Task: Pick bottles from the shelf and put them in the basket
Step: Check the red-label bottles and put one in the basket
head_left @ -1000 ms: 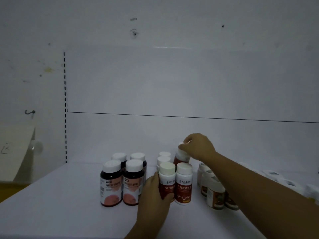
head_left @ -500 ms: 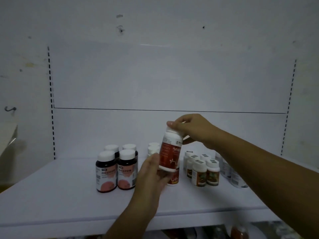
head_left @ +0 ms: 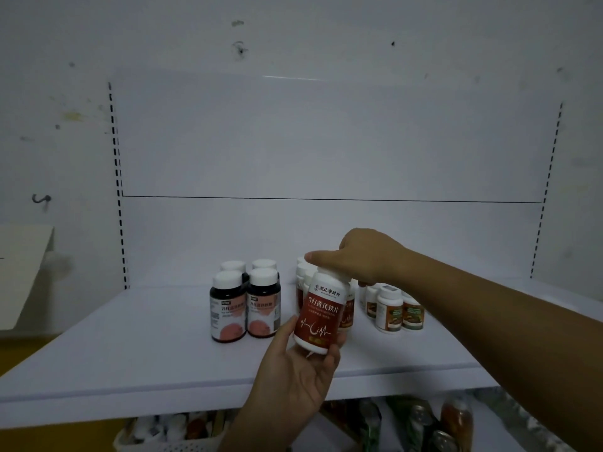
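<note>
A white bottle with a red label [head_left: 321, 316] hangs in the air in front of the white shelf [head_left: 130, 360]. My left hand [head_left: 293, 370] cups its base from below. My right hand [head_left: 359, 256] pinches its white cap from above. Behind it on the shelf stand more red-label bottles [head_left: 301, 285], partly hidden. Dark bottles with pink labels [head_left: 244, 305] stand in a group to the left. A white basket [head_left: 163, 443] shows below the shelf's front edge, with packets in it.
Small white bottles with brown and green labels [head_left: 391, 309] stand to the right of the held bottle, under my right forearm. Cans and bottles [head_left: 434, 425] sit on a lower level at the bottom right. Slotted uprights run up the back panel.
Both hands lifted a red-label bottle off the shelf and brought it toward me. The right hand went from a rear bottle to this bottle's cap. The view tilted down.
</note>
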